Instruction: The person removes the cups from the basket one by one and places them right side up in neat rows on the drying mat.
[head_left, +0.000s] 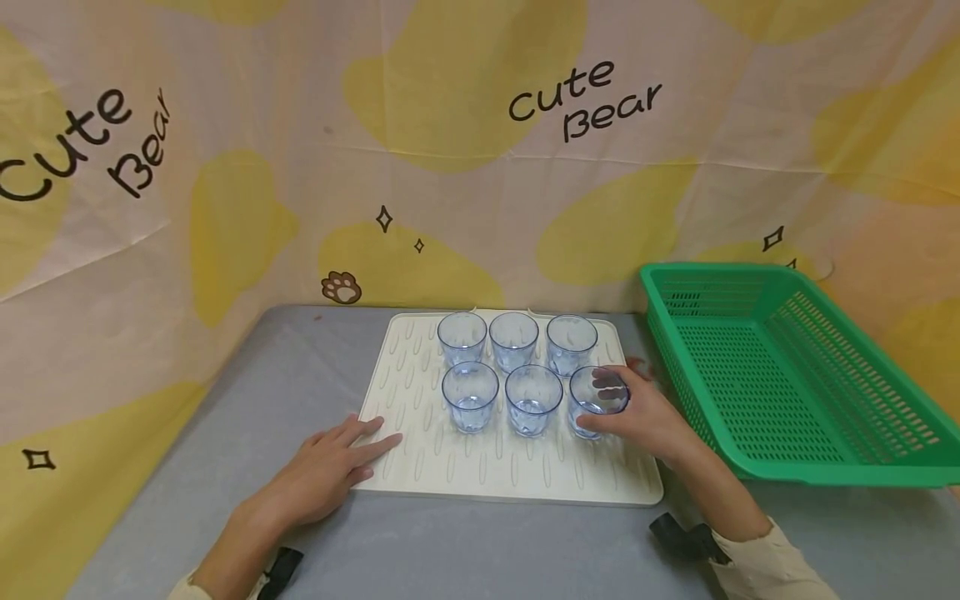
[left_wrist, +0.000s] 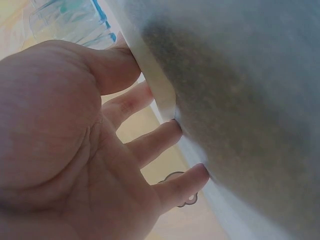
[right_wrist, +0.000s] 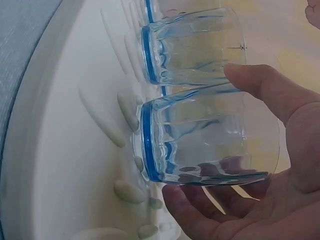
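Observation:
Several clear bluish drinking glasses stand upright in two rows on a cream draining mat [head_left: 420, 467]. My right hand [head_left: 645, 417] grips the front-right glass [right_wrist: 210, 140], thumb on one side and fingers round the other; its base is at the mat's ribbed surface. Beside it stand the front-middle glass [head_left: 533, 404] and the front-left glass [head_left: 470, 400]. At the mat's left edge my left hand [head_left: 322, 471] rests with fingers spread, fingertips touching the mat and the grey tabletop. In the left wrist view the fingers [left_wrist: 155, 145] reach along the mat's rim.
A green plastic basket [head_left: 720, 454] with slotted walls stands right of the mat, close to my right forearm. Behind the grey table [head_left: 315, 358] hangs a patterned yellow and pale cloth [head_left: 450, 200].

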